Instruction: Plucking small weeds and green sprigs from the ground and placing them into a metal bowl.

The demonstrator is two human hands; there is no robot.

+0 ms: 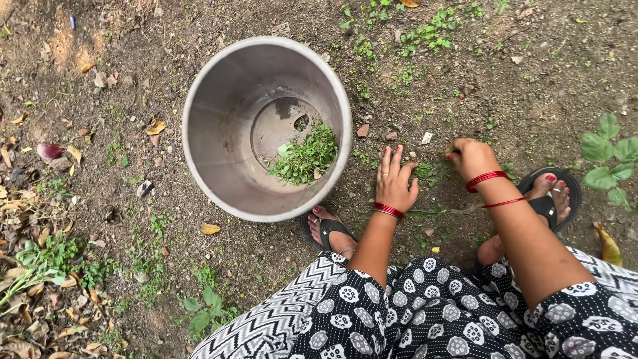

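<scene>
ground: bare brown dirt (518, 86) with dry leaves and patches of small green weeds, thickest along the top and at the lower left.
bucket: a big metal bucket (199, 153) stands just left of the hands, mouth up, with a small heap of picked greens (306, 158) lying at the right of its bottom.
person: squatting, black-and-white printed dress (425, 312) over the knees, feet in black sandals (329, 229) on either side of the hands.
left hand: the left hand (397, 181) lies flat with fingers spread and straight on the dirt, holding nothing, touching the low weeds (425, 171) just right of the bucket.
right hand: the right hand (470, 157) is curled tight near the soil, finger and thumb pinched; whether there is a sprig in the pinch i cannot tell.
doing it well: i would say pinch each weed low at the stem, with the flat hand pressing the soil beside it, so the roots come free without a clod.
reach: the bucket is close enough to drop greens in without shifting the feet.
</scene>
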